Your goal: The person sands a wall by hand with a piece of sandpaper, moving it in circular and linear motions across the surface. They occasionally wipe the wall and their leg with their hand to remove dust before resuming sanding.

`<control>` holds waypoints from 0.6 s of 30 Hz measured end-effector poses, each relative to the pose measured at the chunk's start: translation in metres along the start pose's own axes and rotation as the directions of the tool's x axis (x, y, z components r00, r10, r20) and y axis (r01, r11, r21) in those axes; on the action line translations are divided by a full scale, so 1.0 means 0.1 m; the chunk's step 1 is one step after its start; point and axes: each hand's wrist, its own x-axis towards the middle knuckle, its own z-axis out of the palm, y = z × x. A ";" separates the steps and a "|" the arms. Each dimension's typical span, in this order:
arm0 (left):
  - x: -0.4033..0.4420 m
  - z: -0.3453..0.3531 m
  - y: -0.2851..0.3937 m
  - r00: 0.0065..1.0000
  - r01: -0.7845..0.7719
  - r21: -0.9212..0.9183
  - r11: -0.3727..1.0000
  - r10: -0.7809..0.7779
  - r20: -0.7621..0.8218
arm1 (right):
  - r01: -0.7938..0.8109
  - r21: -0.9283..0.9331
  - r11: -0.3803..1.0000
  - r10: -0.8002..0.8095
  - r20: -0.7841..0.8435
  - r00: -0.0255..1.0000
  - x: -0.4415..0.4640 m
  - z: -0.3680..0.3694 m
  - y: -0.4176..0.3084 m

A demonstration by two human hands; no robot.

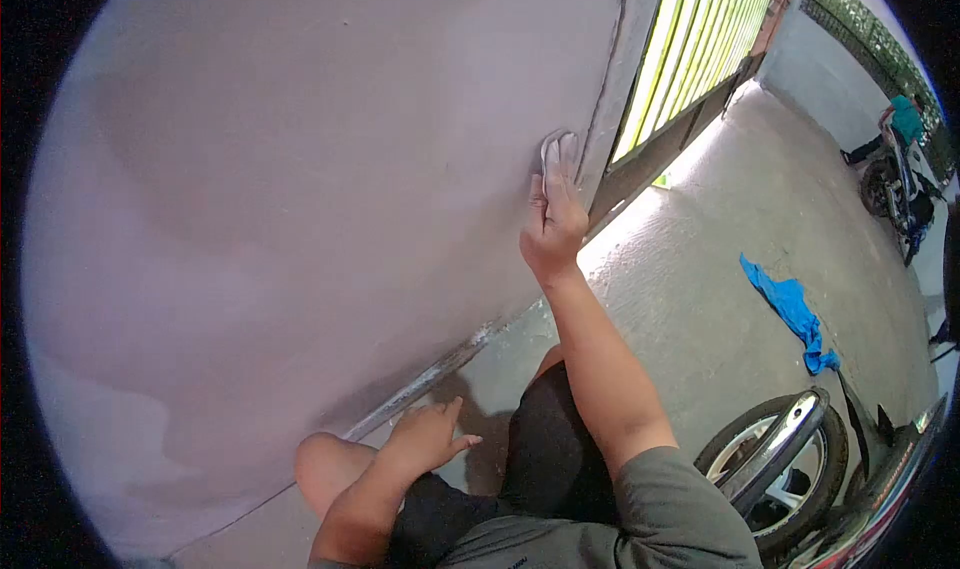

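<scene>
My right hand (556, 214) reaches up to the pale wall (300, 169), near its edge beside the gate. Its fingers press a thin, light-coloured pad (549, 151) flat on the wall; what the pad is made of cannot be made out. Lower down, my left hand (428, 437) hangs over my knee, near the foot of the wall. Its thumb and a finger stand apart, and nothing is in it.
A yellow-green barred gate (690, 59) adjoins the wall. On the concrete floor (680, 309) lies a blue cloth (790, 309). A motorcycle wheel (790, 469) stands close at lower right. Farther back, a person in teal (906, 119) is by another motorcycle (900, 194).
</scene>
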 end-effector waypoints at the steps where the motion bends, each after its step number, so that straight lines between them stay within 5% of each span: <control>1: 0.01 0.01 -0.01 1.000 -0.007 0.005 1.000 0.007 -0.016 | 0.052 -0.033 0.998 -0.052 0.014 0.999 0.00 0.01 -0.01; 5: 0.04 -0.04 0.04 1.000 0.020 0.024 1.000 -0.020 -0.001 | 0.006 -0.011 1.000 -0.006 0.001 1.000 -0.07 0.10 -0.11; 8: 0.07 -0.02 0.04 1.000 0.002 0.043 0.999 -0.002 0.004 | 0.152 0.033 0.988 -0.154 0.081 0.985 -0.09 0.11 -0.30; 15: 0.04 0.00 0.04 0.999 -0.016 -0.011 1.000 0.015 -0.029 | -0.021 0.038 0.999 0.019 0.036 0.999 -0.11 0.13 -0.22; 17: 0.07 0.04 -0.01 1.000 -0.014 0.023 1.000 0.015 -0.020 | 0.248 0.127 0.960 -0.266 0.160 0.950 -0.11 0.13 -0.42; 18: 0.07 0.05 -0.01 1.000 -0.015 0.020 1.000 0.015 -0.012 | 0.240 0.124 0.963 -0.259 0.165 0.952 -0.09 0.12 -0.32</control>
